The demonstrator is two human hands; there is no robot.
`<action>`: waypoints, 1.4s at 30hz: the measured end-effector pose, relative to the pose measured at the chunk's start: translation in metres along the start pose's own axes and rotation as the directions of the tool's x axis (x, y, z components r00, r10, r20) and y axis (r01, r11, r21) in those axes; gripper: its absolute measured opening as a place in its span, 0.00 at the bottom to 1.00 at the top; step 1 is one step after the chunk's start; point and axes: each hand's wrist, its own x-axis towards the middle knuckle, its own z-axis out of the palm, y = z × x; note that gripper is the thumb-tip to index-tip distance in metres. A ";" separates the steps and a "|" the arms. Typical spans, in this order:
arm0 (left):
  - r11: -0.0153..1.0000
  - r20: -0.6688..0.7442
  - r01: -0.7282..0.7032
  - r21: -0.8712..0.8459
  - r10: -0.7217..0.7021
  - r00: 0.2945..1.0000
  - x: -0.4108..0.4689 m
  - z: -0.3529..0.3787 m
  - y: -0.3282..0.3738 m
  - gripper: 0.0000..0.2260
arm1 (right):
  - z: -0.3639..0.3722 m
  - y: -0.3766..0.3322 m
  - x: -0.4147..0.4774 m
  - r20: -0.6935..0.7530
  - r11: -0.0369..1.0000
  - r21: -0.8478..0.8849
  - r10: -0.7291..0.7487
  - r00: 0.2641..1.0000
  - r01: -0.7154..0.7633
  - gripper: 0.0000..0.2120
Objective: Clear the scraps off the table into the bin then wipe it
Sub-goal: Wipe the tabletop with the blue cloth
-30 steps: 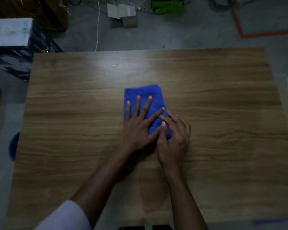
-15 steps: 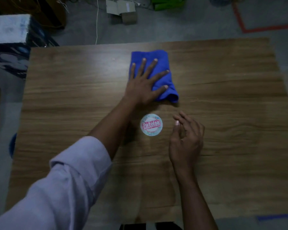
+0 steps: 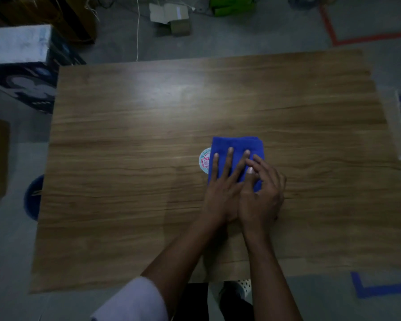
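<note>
**Wiping stage: cloth under both grips, round label at its edge**

Left grip (image 3: pixel 220 193): flat, with fingers straight and spread, pressing the cloth (image 3: pixel 237 147) onto the desk (image 3: pixel 125 205). Right grip (image 3: pixel 262 195): fingers bent, laid over the left's thumb side at the cloth's near right corner. Whether it pinches the fabric cannot be told.

Risks, as judged:
- A push led by one palm may bunch or unfold the cloth.
- The overlapping fingers could snag each other.
- The label (image 3: pixel 203 161), half tucked under the cloth just left of the left grip, looks stuck flat, so a pass over it may lift its rim.
- If the label counts as a scrap, it has not reached the bin (image 3: pixel 33 198), which sits well left of the grips and is partly hidden by the desk edge.

Cloth: deep blue with a soft pile, folded to a thick oblong with a rounded far edge. It lies under the fingers and just beyond both palms. Beyond it is wood grain with a pale glare patch.
</note>
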 end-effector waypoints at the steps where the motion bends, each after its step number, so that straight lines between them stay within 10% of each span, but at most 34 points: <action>1: 0.999 0.016 -0.017 0.028 0.017 1.000 0.015 0.002 -0.007 0.29 | 0.000 0.003 -0.001 0.004 1.000 -0.009 -0.016 1.000 0.016 0.11; 13: 0.976 -0.084 0.190 0.110 -0.182 0.980 0.062 -0.019 -0.123 0.29 | 0.009 0.025 -0.015 -0.016 0.998 -0.052 -0.022 1.000 0.021 0.09; 27: 0.993 0.082 -0.103 0.051 0.099 0.992 -0.011 0.011 0.028 0.28 | -0.031 0.018 -0.045 -0.051 0.999 0.014 -0.052 0.997 0.053 0.10; 35: 0.966 -0.074 0.246 0.076 -0.240 0.968 -0.027 -0.012 -0.053 0.29 | -0.045 0.026 -0.067 0.003 0.998 0.009 -0.055 0.998 0.055 0.10; 42: 0.996 -0.045 0.062 -0.058 -0.065 0.997 -0.159 0.001 0.085 0.35 | -0.074 0.015 -0.096 -0.010 0.997 0.058 0.048 0.999 -0.048 0.10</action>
